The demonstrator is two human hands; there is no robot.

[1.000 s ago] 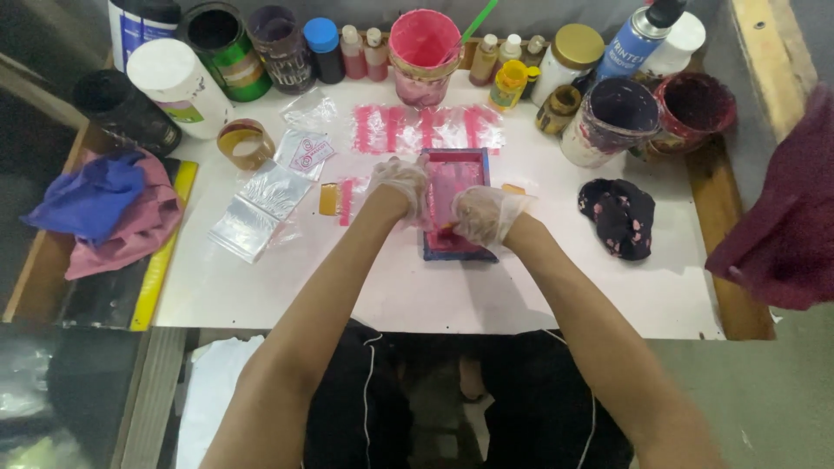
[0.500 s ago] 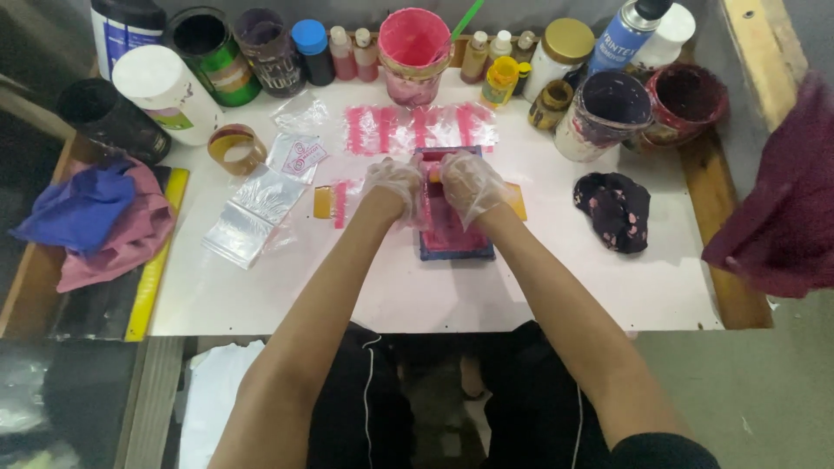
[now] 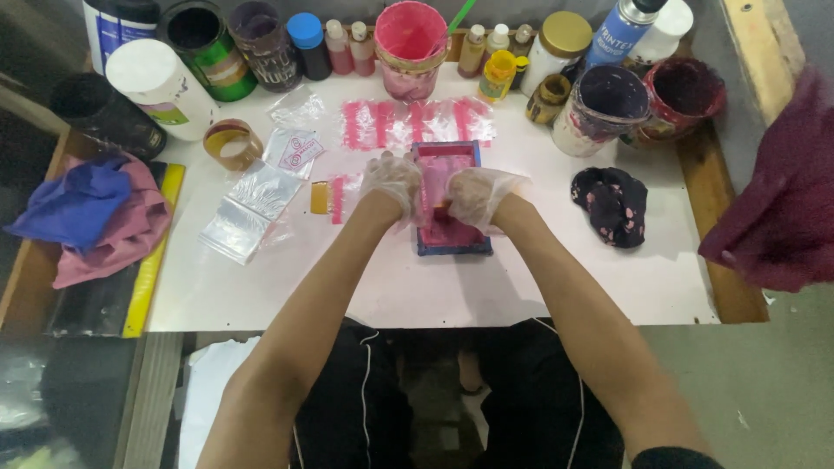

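Note:
A small blue-framed printing screen [image 3: 452,243] smeared with pink ink lies flat in the middle of the white table [image 3: 434,287]. My left hand [image 3: 393,181], in a thin clear glove, rests on the frame's left edge. My right hand [image 3: 476,196], also gloved, presses down inside the frame, fingers closed around something small that the glove hides. Pink ink smears [image 3: 417,122] mark the table just behind the frame. A small orange scraper [image 3: 320,197] lies left of my left hand.
Jars, bottles and a pink ink tub [image 3: 410,48] line the far edge. A tape roll [image 3: 232,143] and clear plastic bags [image 3: 252,208] lie to the left, beside blue and pink cloths [image 3: 95,217]. A dark stained rag [image 3: 612,204] sits to the right. A maroon cloth [image 3: 773,217] hangs at the right.
My right hand has slid from the frame's near right side up over the screen, then pulled back toward me along it. My left hand has stayed on the frame's left edge.

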